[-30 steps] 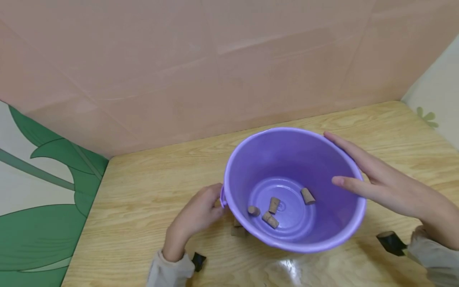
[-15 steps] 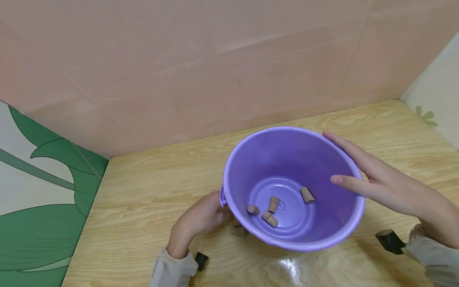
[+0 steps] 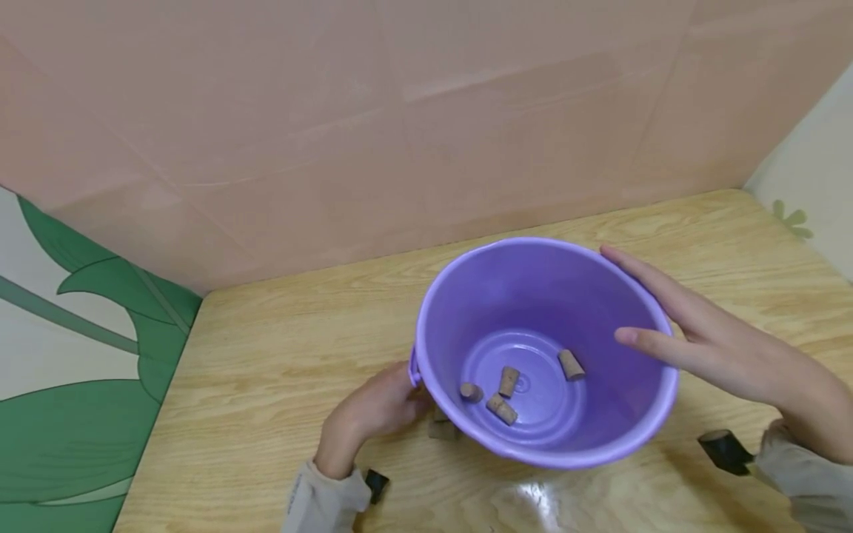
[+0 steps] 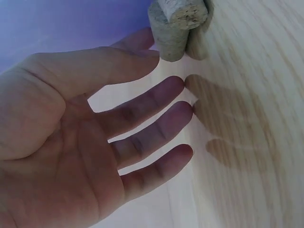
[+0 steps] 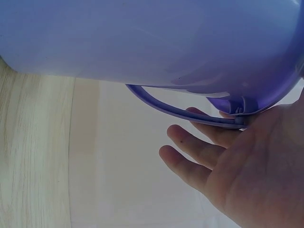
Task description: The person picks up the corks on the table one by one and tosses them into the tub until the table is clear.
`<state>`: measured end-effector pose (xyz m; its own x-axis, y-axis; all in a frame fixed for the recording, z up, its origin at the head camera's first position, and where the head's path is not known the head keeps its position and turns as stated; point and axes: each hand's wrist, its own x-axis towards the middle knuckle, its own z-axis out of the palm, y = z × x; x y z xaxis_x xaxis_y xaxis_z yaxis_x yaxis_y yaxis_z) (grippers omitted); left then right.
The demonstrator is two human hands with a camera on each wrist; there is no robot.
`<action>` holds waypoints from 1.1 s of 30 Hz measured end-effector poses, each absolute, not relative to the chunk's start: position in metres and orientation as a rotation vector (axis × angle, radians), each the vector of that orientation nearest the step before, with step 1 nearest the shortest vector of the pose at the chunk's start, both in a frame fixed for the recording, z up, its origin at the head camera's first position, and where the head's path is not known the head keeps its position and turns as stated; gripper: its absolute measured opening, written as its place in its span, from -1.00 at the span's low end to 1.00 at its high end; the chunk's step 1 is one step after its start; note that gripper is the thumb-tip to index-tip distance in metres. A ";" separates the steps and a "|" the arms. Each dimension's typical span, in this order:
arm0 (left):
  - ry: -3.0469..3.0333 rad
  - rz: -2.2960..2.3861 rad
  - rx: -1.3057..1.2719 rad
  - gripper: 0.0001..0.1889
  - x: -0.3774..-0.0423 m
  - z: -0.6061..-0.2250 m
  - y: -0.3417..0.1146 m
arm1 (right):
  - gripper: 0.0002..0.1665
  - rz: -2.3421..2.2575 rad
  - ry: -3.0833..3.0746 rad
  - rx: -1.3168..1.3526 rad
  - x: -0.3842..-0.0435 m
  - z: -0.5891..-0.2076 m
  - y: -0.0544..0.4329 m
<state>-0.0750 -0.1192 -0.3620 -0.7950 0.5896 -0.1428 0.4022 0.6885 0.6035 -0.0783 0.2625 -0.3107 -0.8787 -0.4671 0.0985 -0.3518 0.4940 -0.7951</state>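
A purple bucket (image 3: 533,289) stands at the right of the middle in the head view, with several tapered cork stoppers (image 3: 509,381) on its floor. My right hand (image 3: 726,348) holds its rim, thumb inside and fingers outside; the handle (image 5: 175,110) hangs by those fingers. Beside the bucket's left wall is my left hand (image 3: 373,411), its fingers loosely bent. In the left wrist view, thumb and forefinger tips are at a cork stopper (image 4: 170,42), with another cork (image 4: 187,14) lying against it. No grip on it shows. The bucket partly hides these corks in the head view.
The wooden tabletop (image 3: 266,355) runs back to a pinkish wall (image 3: 300,148). A green leaf-patterned panel (image 3: 73,414) borders the left side, and a pale wall (image 3: 813,163) the right. Black pieces (image 3: 726,451) stick out by both cuffs.
My left hand has moved slightly right and down, closer to the corks beside the bucket. The right hand and the bucket have stayed nearly still.
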 end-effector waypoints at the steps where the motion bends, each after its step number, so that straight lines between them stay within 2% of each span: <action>1: 2.581 0.809 0.788 -0.52 -0.075 -0.363 -0.119 | 0.01 -1.339 2.600 -0.716 -0.078 -0.311 0.262; 8: 2.632 0.786 0.752 -0.66 -0.075 -0.367 -0.119 | 0.02 -1.334 2.608 -0.723 -0.078 -0.311 0.262; 15: 2.668 0.760 0.732 -0.70 -0.076 -0.370 -0.120 | 0.02 -1.328 2.616 -0.717 -0.078 -0.310 0.262; 25: 2.672 0.753 0.710 -0.61 -0.078 -0.368 -0.126 | 0.02 -1.327 2.620 -0.724 -0.078 -0.311 0.262; 33: 2.656 0.774 0.675 -0.82 -0.080 -0.363 -0.129 | 0.02 -1.323 2.622 -0.714 -0.078 -0.312 0.263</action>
